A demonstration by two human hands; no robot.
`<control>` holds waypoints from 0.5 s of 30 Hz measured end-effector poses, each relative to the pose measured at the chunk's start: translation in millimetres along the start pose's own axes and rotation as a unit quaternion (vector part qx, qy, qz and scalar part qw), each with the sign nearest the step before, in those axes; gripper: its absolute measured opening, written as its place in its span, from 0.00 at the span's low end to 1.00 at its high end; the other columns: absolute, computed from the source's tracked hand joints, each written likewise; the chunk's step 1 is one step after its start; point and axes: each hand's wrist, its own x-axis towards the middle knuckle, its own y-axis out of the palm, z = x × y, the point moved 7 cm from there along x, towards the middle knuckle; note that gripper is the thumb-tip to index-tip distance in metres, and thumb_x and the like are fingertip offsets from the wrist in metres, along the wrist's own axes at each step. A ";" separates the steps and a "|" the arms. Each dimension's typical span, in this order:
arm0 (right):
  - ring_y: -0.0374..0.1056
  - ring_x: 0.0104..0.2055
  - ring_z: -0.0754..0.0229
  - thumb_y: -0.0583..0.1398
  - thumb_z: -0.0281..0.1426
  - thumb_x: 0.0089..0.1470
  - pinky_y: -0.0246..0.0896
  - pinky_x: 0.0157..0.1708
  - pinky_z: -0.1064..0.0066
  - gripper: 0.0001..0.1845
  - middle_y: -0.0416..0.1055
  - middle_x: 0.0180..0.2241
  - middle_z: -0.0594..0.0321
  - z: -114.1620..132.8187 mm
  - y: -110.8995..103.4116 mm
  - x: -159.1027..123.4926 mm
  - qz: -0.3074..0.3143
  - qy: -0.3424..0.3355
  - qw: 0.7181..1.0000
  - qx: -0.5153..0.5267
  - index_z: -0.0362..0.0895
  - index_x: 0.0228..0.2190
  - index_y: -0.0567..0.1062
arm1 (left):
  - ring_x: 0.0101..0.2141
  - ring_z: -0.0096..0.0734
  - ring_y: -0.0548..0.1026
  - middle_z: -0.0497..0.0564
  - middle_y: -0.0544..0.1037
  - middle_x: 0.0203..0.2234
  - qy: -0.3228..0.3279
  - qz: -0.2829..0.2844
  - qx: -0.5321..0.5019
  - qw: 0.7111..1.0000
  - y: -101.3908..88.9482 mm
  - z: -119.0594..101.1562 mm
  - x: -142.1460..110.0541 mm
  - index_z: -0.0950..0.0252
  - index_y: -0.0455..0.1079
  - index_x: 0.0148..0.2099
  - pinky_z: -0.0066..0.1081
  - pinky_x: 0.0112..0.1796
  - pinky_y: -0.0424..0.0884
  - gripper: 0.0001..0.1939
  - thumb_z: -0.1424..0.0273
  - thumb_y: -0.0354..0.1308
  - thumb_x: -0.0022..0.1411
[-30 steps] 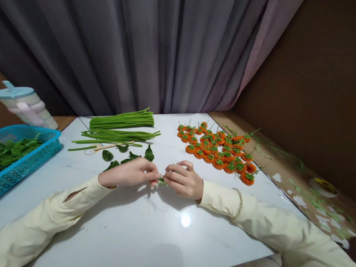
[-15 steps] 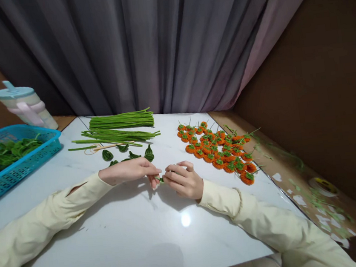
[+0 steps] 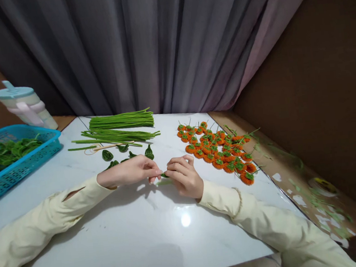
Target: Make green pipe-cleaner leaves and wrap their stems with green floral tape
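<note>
Above the white tabletop (image 3: 139,241), my left hand (image 3: 134,170) pinches one end of a small green fuzzy piece (image 3: 164,175), which looks like pipe cleaner. My right hand (image 3: 184,177) has its fingers curled round the other end, and much of the piece is hidden in them. Just beyond my left hand lie several dark green pipe-cleaner leaves (image 3: 107,155), some partly covered by that hand. Farther back are a loose bundle of green pipe cleaners (image 3: 117,135) and a neater stack of green pipe cleaners (image 3: 120,121).
Several orange fuzzy pumpkin-like pieces (image 3: 218,163) with green tops spread over the table's right side. A blue basket (image 3: 47,147) of green pieces stands at left, with a tumbler (image 3: 23,106) behind. Paper scraps and a tape roll (image 3: 323,186) lie right. A grey curtain (image 3: 142,47) hangs behind.
My left hand has shifted slightly, its fingertips now nearer my right hand on the green piece. My right fingers have moved a little. Everything else on the table stays put.
</note>
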 end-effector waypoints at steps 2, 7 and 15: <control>0.66 0.41 0.55 0.53 0.22 0.55 0.50 0.42 0.59 0.08 0.71 0.29 0.59 -5.4 2.6 1.9 0.011 0.045 0.997 0.070 0.42 0.32 0.72 | 0.20 0.24 0.63 0.46 0.72 0.19 0.006 0.015 0.002 1.000 1.6 -2.4 -0.9 0.67 0.72 0.26 0.22 0.23 0.55 0.18 0.57 0.55 0.56; 0.67 0.35 0.58 0.57 0.32 0.57 0.60 0.39 0.62 0.07 0.71 0.29 0.58 -20.1 9.5 4.1 0.015 0.147 0.951 0.271 0.42 0.29 0.71 | 0.28 0.28 0.71 0.48 0.78 0.26 0.020 0.059 -0.008 0.998 3.9 -0.7 2.3 0.66 0.75 0.29 0.21 0.30 0.61 0.20 0.57 0.49 0.61; 0.68 0.34 0.58 0.61 0.42 0.51 0.63 0.38 0.65 0.16 0.71 0.30 0.57 -41.7 24.0 -3.7 0.006 0.277 0.850 0.448 0.41 0.27 0.73 | 0.35 0.33 0.72 0.51 0.78 0.35 0.123 -0.089 0.113 0.982 -12.7 -5.8 2.7 0.65 0.74 0.41 0.26 0.39 0.60 0.18 0.60 0.47 0.65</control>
